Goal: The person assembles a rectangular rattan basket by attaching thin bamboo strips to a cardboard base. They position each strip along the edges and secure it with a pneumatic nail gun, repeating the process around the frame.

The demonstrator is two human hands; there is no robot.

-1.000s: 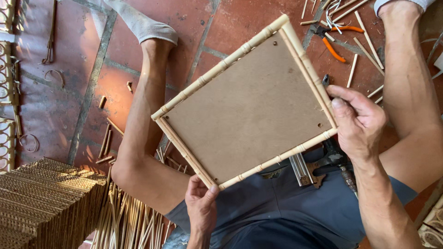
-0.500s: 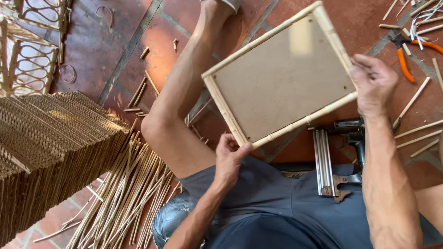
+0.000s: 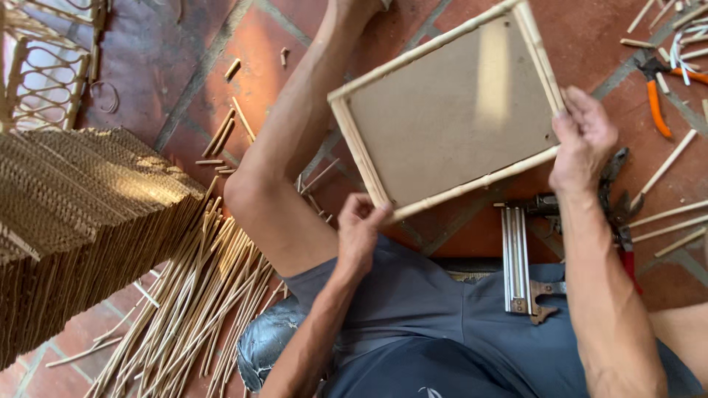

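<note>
The right hand (image 3: 582,140) is gripping the right side of a flat rectangular brown board with a pale bamboo frame around it (image 3: 450,110), fingers closed over the frame's edge. The left hand (image 3: 361,228) is pinching the near left corner of the same frame, thumb and fingers clamped on the bamboo strip. Both hands are holding the frame up in the air, above the person's lap and bare left leg (image 3: 287,162), and it is sitting tilted.

Compared with a moment ago, the frame is sitting higher and further to the right in the view, and its far corner is now running off the top edge. The left hand is gripping the corner more firmly than before, when it was only coming up under it. This looks like the person is turning and checking the frame rather than putting it down.

Just under the frame, a grey metal nail gun (image 3: 520,258) is lying across the dark blue shorts (image 3: 428,295). Orange-handled pliers (image 3: 656,103) are lying on the red tile floor (image 3: 221,44) to the right. On the left, a heap of thin bamboo sticks (image 3: 199,295) is spreading beside a stack of woven cane panels (image 3: 81,221).
</note>
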